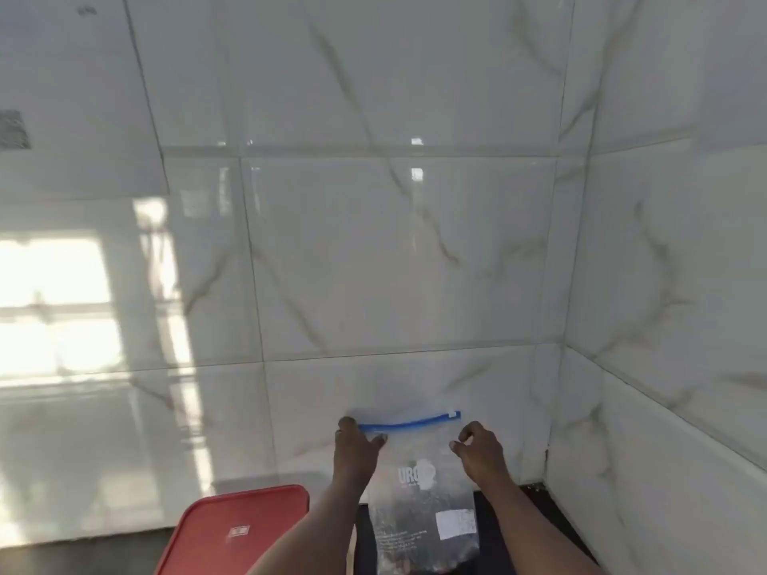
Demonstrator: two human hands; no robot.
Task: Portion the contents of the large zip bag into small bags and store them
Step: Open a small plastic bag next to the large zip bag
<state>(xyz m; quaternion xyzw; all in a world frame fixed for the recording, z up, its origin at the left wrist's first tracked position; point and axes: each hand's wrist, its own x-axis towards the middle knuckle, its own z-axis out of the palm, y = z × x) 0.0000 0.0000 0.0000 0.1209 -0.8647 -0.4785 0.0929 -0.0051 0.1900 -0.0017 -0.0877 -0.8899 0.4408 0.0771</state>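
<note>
Pinching with the left grip (357, 448) at the top left corner of the large zip bag (419, 487), with thumb on the near side and fingers over the end of the blue zip strip (404, 424). At the bag's right edge, just below the white slider (451, 416), the right grip (477, 448), with fingers curled and forefinger close to thumb; cannot tell whether clenched on the plastic or only touching it. Between the two, held upright and facing the camera: clear plastic, white print reading URO (409, 477) across the middle, a white label (456, 523) at lower right, dark contents (415, 554) gathered at the bottom. Slider at the strip's right end. Below the bag and between the forearms, a dark tabletop (492, 541); cannot tell whether the bag's bottom rests on it, cut off there by the frame edge. Just beside the left forearm, on its left, a red plastic lid (240, 529), lying flat, with a small white mark in the middle. Behind everything, glossy white wall tiles (394, 263) with grey veins, meeting in a corner at the right. On the tiles at far left, a bright window reflection (54, 305)
</note>
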